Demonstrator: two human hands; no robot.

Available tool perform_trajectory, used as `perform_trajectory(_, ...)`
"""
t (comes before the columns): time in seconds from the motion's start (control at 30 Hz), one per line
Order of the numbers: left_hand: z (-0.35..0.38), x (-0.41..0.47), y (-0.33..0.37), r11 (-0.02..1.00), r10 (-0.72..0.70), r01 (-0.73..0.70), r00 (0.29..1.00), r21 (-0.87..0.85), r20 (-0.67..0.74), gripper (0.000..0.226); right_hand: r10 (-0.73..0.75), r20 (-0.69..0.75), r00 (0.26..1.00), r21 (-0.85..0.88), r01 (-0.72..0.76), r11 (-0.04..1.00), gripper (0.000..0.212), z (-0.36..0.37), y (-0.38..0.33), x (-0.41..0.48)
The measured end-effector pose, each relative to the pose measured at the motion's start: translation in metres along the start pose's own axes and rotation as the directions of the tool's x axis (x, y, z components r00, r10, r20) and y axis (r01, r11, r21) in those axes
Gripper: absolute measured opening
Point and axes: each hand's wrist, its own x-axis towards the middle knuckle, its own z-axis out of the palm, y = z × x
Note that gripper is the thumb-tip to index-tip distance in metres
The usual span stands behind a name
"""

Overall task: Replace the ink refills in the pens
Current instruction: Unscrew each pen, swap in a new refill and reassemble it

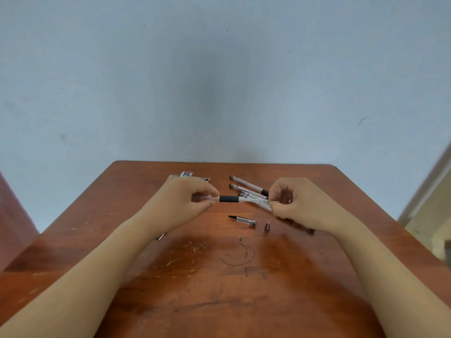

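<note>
Closest to you, at the bottom of the frame, the brown table is showing scratches and a dark scribble near the middle. Just past that, a little right of center, a clear cap with a black end is lying on its side. A small metal tip is lying just beside it on the right, not touching it. Above those, your left hand, left of center, is curling its fingers and thumb around the clear end of a pen with a black rubber grip. The pen is staying level in the air, pointing right. Your right hand, right of center, is curling its fingers too and pinching the end of a thin refill reaching out from the pen. The refill is hard to tell apart from the pile of pens lying on the table right behind it. Farther back, up and left of the pile, a flat packet is peeking out behind your left hand. A pale blue wall is filling the top of the frame
</note>
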Motion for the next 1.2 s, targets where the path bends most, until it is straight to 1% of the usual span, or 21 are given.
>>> perform_trajectory(0.07, -0.004, 0.002, -0.002, 0.999, -0.027, 0.026, 0.999, -0.025, -0.043, 0.012, 0.043, 0.002, 0.999, 0.147, -0.043, 0.988, 0.027, -0.012, 0.005, 0.0)
perform_trajectory(0.1, -0.007, 0.003, -0.003, 0.998, -0.051, 0.048, 0.996, -0.043, -0.072, 0.012, 0.058, -0.026, 0.998, 0.235, -0.051, 0.971, 0.031, -0.019, 0.009, -0.001)
perform_trajectory(0.17, -0.011, 0.004, -0.004, 0.992, -0.109, 0.099, 0.986, -0.08, -0.125, 0.013, 0.116, -0.105, 0.988, 0.441, -0.058, 0.896, 0.042, -0.033, 0.024, -0.001)
perform_trajectory(0.2, -0.013, 0.005, -0.004, 0.988, -0.133, 0.12, 0.98, -0.093, -0.148, 0.013, 0.172, -0.141, 0.975, 0.55, -0.068, 0.832, 0.044, -0.038, 0.031, -0.001)
perform_trajectory(0.23, -0.014, 0.005, -0.004, 0.986, -0.15, 0.134, 0.975, -0.102, -0.165, 0.013, 0.24, -0.178, 0.954, 0.638, -0.074, 0.767, 0.042, -0.042, 0.038, -0.001)
perform_trajectory(0.27, -0.014, 0.005, -0.003, 0.984, -0.157, 0.139, 0.973, -0.11, -0.172, 0.013, 0.308, -0.22, 0.926, 0.694, -0.073, 0.717, 0.036, -0.045, 0.044, -0.001)
perform_trajectory(0.33, -0.013, 0.003, -0.001, 0.986, -0.138, 0.121, 0.979, -0.118, -0.15, 0.016, 0.441, -0.325, 0.837, 0.734, -0.071, 0.676, 0.026, -0.048, 0.057, 0.001)
perform_trajectory(0.4, -0.008, 0.001, 0.002, 0.995, -0.071, 0.064, 0.993, -0.083, -0.09, 0.018, 0.542, -0.44, 0.716, 0.707, -0.096, 0.701, 0.022, -0.049, 0.067, 0.004)
perform_trajectory(0.47, 0.0, -0.002, 0.008, 1.0, 0.005, -0.005, 1.0, -0.026, 0.0, 0.015, 0.592, -0.546, 0.593, 0.627, -0.179, 0.758, 0.023, -0.047, 0.076, 0.006)
perform_trajectory(0.53, 0.009, -0.006, 0.013, 0.998, 0.059, -0.058, 0.994, -0.008, 0.097, 0.012, 0.598, -0.607, 0.524, 0.572, -0.234, 0.786, 0.023, -0.043, 0.082, 0.009)
perform_trajectory(0.6, 0.017, -0.008, 0.017, 0.994, 0.107, -0.109, 0.977, 0.002, 0.183, 0.012, 0.59, -0.638, 0.494, 0.521, -0.287, 0.804, 0.02, -0.039, 0.089, 0.011)
perform_trajectory(0.7, 0.023, -0.01, 0.019, 0.991, 0.124, -0.134, 0.943, 0.012, 0.31, 0.013, 0.561, -0.658, 0.502, 0.376, -0.427, 0.822, 0.008, -0.035, 0.093, 0.012)
perform_trajectory(0.77, 0.025, -0.011, 0.02, 0.99, 0.12, -0.139, 0.925, 0.027, 0.359, 0.013, 0.541, -0.657, 0.525, 0.287, -0.49, 0.823, 0.012, -0.034, 0.095, 0.012)
perform_trajectory(0.87, 0.027, -0.011, 0.021, 0.988, 0.118, -0.148, 0.917, 0.049, 0.38, 0.012, 0.541, -0.64, 0.546, 0.213, -0.551, 0.807, 0.018, -0.033, 0.097, 0.013)
perform_trajectory(1.0, 0.029, -0.012, 0.022, 0.985, 0.123, -0.162, 0.906, 0.063, 0.406, 0.012, 0.538, -0.621, 0.569, 0.102, -0.622, 0.776, 0.021, -0.032, 0.1, 0.013)
perform_trajectory(1.2, 0.031, -0.012, 0.021, 0.978, 0.121, -0.182, 0.891, 0.102, 0.438, 0.013, 0.548, -0.587, 0.597, -0.116, -0.731, 0.672, 0.024, -0.029, 0.102, 0.013)
